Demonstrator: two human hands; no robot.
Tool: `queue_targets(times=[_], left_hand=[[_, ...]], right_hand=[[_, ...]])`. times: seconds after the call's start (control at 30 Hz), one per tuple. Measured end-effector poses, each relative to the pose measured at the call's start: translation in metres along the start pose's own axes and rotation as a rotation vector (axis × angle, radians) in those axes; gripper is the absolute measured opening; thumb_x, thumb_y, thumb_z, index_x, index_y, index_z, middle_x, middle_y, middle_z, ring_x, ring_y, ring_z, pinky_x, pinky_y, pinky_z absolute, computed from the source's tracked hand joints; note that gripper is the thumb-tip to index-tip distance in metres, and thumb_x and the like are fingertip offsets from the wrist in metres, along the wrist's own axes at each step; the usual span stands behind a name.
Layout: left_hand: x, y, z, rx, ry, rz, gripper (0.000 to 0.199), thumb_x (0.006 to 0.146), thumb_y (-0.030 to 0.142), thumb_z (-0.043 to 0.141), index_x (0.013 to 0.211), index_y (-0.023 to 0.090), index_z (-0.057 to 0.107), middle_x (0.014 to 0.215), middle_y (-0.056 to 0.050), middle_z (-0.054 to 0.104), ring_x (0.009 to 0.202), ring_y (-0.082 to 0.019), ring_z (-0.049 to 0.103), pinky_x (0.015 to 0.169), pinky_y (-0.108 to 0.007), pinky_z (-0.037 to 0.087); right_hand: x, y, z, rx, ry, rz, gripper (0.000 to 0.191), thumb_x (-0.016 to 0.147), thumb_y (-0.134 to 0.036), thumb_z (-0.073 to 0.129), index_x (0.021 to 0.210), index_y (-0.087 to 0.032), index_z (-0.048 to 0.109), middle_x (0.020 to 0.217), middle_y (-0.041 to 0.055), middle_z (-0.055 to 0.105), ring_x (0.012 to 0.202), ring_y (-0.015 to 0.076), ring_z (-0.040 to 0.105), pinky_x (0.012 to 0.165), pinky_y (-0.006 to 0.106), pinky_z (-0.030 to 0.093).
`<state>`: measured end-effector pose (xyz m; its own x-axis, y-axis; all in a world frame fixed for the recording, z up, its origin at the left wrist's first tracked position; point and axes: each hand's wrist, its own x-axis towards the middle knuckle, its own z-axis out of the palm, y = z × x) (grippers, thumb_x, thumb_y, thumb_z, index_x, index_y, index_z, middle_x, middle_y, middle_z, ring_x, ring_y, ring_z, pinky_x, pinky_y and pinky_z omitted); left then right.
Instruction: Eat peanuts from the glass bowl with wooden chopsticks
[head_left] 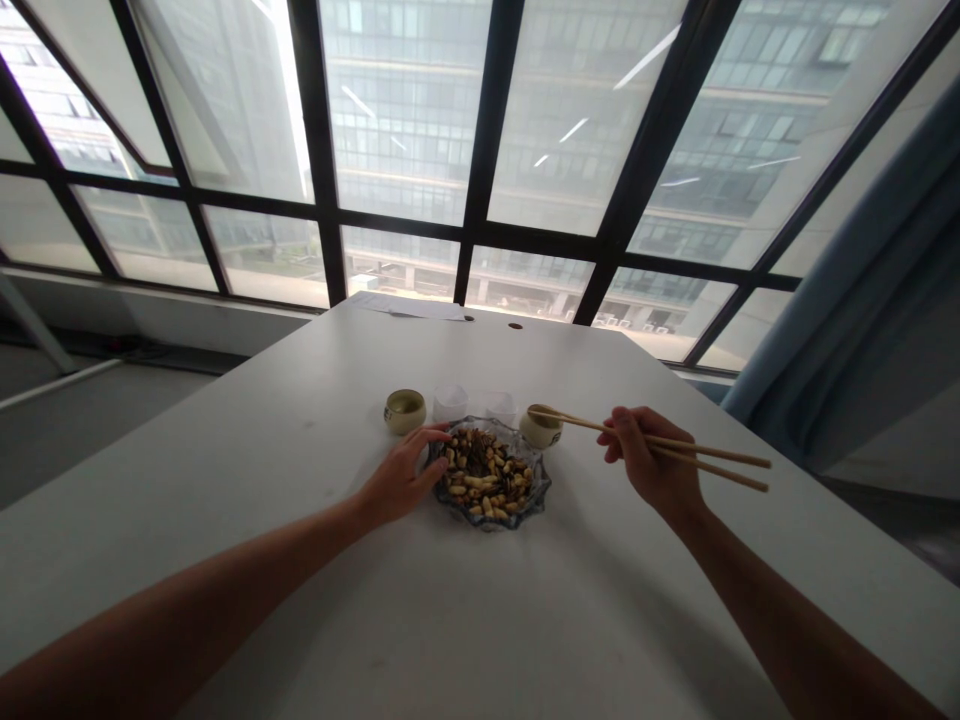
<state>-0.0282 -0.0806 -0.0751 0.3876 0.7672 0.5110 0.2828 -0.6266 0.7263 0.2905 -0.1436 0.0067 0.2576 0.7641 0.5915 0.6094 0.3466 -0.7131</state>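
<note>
A scalloped glass bowl (pixel 541 497) stands on the white table, filled with peanuts in their shells (pixel 487 485) and small dark pieces that look like sunflower seeds. My left hand (pixel 409 474) rests at the bowl's left rim, fingers stretched over its edge. In my right hand (pixel 660 462) is a pair of wooden chopsticks (pixel 694 447). Their tips reach left to the opening of a small beige-green cup (pixel 540 430) behind the bowl's right side. Whether the tips hold anything is too small to tell.
A matching beige-green cup (pixel 405 412) stands behind my left hand. Two small clear cups (pixel 451 402) sit between the two beige-green ones. Papers (pixel 409 305) lie at the white table's (pixel 330 360) far edge, by the windows. A blue curtain (pixel 847 290) hangs at right.
</note>
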Motion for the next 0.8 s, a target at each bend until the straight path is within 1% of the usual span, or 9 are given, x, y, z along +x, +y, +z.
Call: queue_targets(times=[0.07, 0.13, 0.2, 0.27, 0.33, 0.47, 0.57, 0.67, 0.8], left_hand=[[0.000, 0.000, 0.000, -0.007, 0.001, 0.002, 0.031, 0.090, 0.036, 0.055, 0.116, 0.020, 0.060, 0.138, -0.014, 0.061, 0.129, -0.028, 0.056, 0.112, -0.048, 0.041], [0.000, 0.001, 0.000, -0.008, 0.010, 0.001, 0.031, 0.089, 0.036, 0.056, 0.115, 0.020, 0.061, 0.137, -0.014, 0.061, 0.129, -0.028, 0.056, 0.112, -0.048, 0.041], [0.000, 0.001, 0.000, -0.004, 0.012, 0.001, 0.031, 0.089, 0.036, 0.056, 0.115, 0.020, 0.061, 0.137, -0.014, 0.061, 0.128, -0.028, 0.057, 0.112, -0.048, 0.042], [0.000, 0.001, 0.000, 0.013, 0.015, 0.003, 0.030, 0.089, 0.036, 0.056, 0.115, 0.020, 0.060, 0.138, -0.013, 0.061, 0.128, -0.028, 0.057, 0.111, -0.048, 0.041], [0.000, 0.002, 0.000, 0.045, 0.027, 0.003, 0.030, 0.088, 0.034, 0.056, 0.114, 0.021, 0.061, 0.137, -0.012, 0.062, 0.128, -0.028, 0.057, 0.112, -0.049, 0.040], [0.000, 0.003, 0.000, 0.104, 0.036, -0.007, 0.029, 0.088, 0.034, 0.057, 0.114, 0.022, 0.060, 0.136, -0.011, 0.063, 0.127, -0.029, 0.058, 0.113, -0.051, 0.037], [-0.001, 0.002, 0.000, 0.119, 0.048, -0.017, 0.030, 0.087, 0.035, 0.057, 0.114, 0.022, 0.059, 0.136, -0.012, 0.063, 0.127, -0.030, 0.058, 0.111, -0.052, 0.039], [-0.001, 0.001, 0.000, 0.114, 0.078, -0.015, 0.031, 0.085, 0.035, 0.059, 0.113, 0.020, 0.060, 0.136, -0.013, 0.062, 0.127, -0.030, 0.057, 0.110, -0.052, 0.040], [0.000, 0.002, 0.000, 0.088, 0.078, -0.013, 0.030, 0.086, 0.035, 0.058, 0.111, 0.020, 0.060, 0.129, -0.013, 0.064, 0.120, -0.028, 0.059, 0.104, -0.048, 0.046]], right_hand=[[-0.002, -0.009, 0.002, 0.089, -0.103, 0.070, 0.052, 0.083, -0.068, 0.062, 0.067, -0.019, 0.064, 0.048, 0.0027, 0.062, 0.038, 0.0127, 0.053, 0.038, 0.024, 0.042], [-0.003, -0.017, 0.005, 0.112, -0.196, 0.149, 0.053, 0.076, -0.069, 0.070, 0.060, -0.019, 0.061, 0.037, -0.0017, 0.050, 0.031, 0.0101, 0.042, 0.031, 0.022, 0.032], [-0.003, -0.022, 0.006, 0.131, -0.223, 0.210, 0.054, 0.070, -0.070, 0.074, 0.057, -0.019, 0.058, 0.033, -0.0038, 0.044, 0.029, 0.0084, 0.036, 0.030, 0.022, 0.026], [-0.001, -0.023, 0.005, 0.186, -0.204, 0.238, 0.055, 0.070, -0.071, 0.073, 0.058, -0.019, 0.059, 0.035, -0.0028, 0.046, 0.031, 0.0090, 0.038, 0.031, 0.022, 0.029], [0.001, -0.024, 0.004, 0.261, -0.196, 0.246, 0.056, 0.073, -0.073, 0.069, 0.062, -0.019, 0.063, 0.039, -0.0007, 0.051, 0.034, 0.0109, 0.044, 0.033, 0.024, 0.036], [0.002, -0.025, 0.005, 0.319, -0.313, 0.296, 0.061, 0.072, -0.078, 0.064, 0.065, -0.017, 0.067, 0.047, 0.0044, 0.061, 0.039, 0.0148, 0.055, 0.038, 0.027, 0.047], [0.000, -0.024, 0.008, 0.224, -0.365, 0.336, 0.062, 0.070, -0.078, 0.066, 0.060, -0.017, 0.066, 0.044, 0.0046, 0.061, 0.037, 0.0154, 0.057, 0.039, 0.026, 0.049], [0.001, -0.023, 0.007, 0.141, -0.342, 0.355, 0.063, 0.066, -0.079, 0.068, 0.057, -0.017, 0.065, 0.043, 0.0054, 0.063, 0.036, 0.0152, 0.058, 0.037, 0.024, 0.048], [0.008, -0.029, -0.007, 0.201, -0.321, 0.325, 0.062, 0.068, -0.078, 0.068, 0.055, -0.017, 0.065, 0.042, 0.0061, 0.062, 0.034, 0.0163, 0.058, 0.036, 0.025, 0.047]])
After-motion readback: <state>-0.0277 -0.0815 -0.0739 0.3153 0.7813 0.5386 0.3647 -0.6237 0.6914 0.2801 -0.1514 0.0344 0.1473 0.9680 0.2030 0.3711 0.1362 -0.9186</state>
